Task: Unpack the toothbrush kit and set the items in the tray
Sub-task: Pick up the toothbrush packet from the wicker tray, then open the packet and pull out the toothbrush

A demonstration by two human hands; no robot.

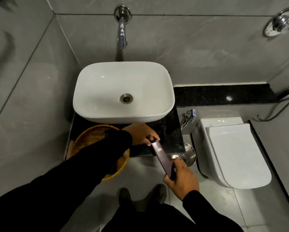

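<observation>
A long, narrow dark toothbrush kit box with a small gold emblem is held over the front edge of the black counter. My right hand grips its near end. My left hand pinches the far end, where the flap is; whether the flap is open is hard to tell. A round woven wicker tray sits on the counter to the left, partly hidden under my left sleeve. Its contents are out of sight.
A white basin stands on the black stone counter under a wall faucet. A white toilet with its lid down is at the right, a round steel bin lid beside it. My shoes show on the grey floor.
</observation>
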